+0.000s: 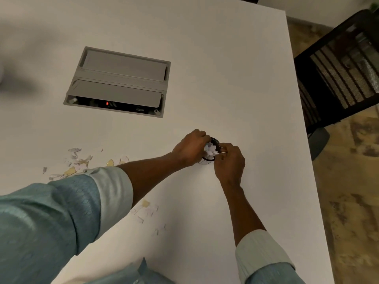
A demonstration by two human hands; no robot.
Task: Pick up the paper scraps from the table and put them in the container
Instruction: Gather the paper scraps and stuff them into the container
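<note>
Near the table's (235,78) right edge, both arms reach out to the cup (215,142). Left hand (189,149) curls over white scraps (210,151) heaped in it; right hand (230,162) pinches its rim. More scraps (79,160) lie behind the left forearm.

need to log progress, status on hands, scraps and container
Left hand and right hand at small round dark-rimmed container, pressing white paper scraps in. Loose white and yellow scraps remain on white table. Nothing blocking.
</note>
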